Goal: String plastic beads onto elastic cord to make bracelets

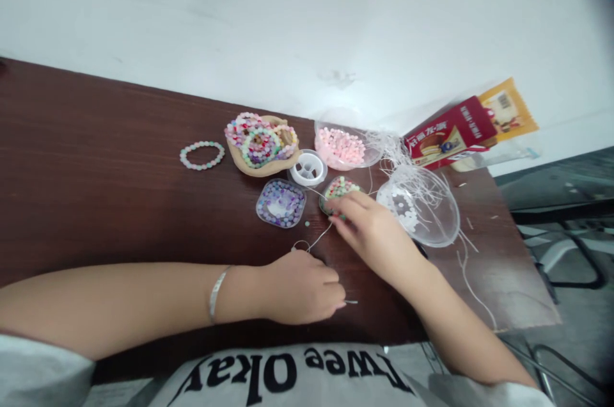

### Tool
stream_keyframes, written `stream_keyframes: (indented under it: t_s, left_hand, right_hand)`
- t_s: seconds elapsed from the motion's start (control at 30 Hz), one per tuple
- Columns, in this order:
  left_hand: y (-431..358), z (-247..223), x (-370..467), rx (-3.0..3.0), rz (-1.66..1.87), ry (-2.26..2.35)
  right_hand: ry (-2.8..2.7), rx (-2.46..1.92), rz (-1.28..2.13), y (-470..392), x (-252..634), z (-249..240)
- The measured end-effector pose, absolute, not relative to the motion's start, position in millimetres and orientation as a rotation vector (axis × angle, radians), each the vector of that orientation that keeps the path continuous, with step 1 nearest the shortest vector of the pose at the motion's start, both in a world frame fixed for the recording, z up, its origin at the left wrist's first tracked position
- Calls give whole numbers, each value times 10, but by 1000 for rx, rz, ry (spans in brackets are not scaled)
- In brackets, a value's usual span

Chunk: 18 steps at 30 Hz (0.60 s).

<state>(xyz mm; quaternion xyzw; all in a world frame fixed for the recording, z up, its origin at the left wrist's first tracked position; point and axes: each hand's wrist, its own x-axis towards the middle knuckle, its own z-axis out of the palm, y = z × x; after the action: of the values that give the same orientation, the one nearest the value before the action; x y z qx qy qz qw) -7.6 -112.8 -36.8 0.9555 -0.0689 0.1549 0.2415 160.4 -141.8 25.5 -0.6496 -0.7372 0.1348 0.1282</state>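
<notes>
My left hand (303, 287) is closed, knuckles up, low over the table's front. A short end of thin white cord (352, 302) pokes out from its fingers. From behind this hand, a cord loop (314, 242) runs up to the fingertips of my right hand (357, 218). Those fingers are pinched together at the front edge of a small clear box of multicoloured beads (341, 187); what is between them is hidden. A single green bead (307, 223) lies to their left. Close by are a box of purple beads (281, 203) and a white cord spool (307, 168).
Bead bracelets (261, 146) fill a tan dish (259, 170); another bracelet (202, 155) lies left of it. Behind are a tub of pink beads (341, 146) and snack packs (451, 133). A clear tub (444, 231) with white pieces and tangled cord (396, 150) sit right.
</notes>
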Motion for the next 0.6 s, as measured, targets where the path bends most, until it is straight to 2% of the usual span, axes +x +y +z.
stream_keyframes:
  t_s: [0.07,0.13,0.27,0.4,0.5,0.6]
  left_hand:
    - [-1156,-395,-70,2680,471,-240]
    - [-1160,-398,-62,2694,481,-256]
    - [-1123,-373,-47,2626,391,-235]
    - [-1102,-374,-47,2579,417,-211]
    - [-1097,-371,-53,2558,419,-226]
    - [-1067,-321,-60,2440,411,-194]
  right_hand:
    - [-2247,-1781,456,-1495,1532,191]
    - [-2334,-1803,383,-1520,1441,117]
    - [-2427,-2022,102,-1440,1270,21]
    - [-2412,-2204,-4,-1327,1159,13]
    - [-2394,-2222,51,-1297,1164,49]
    - [-2291,-1996,279,-1374,1300,121]
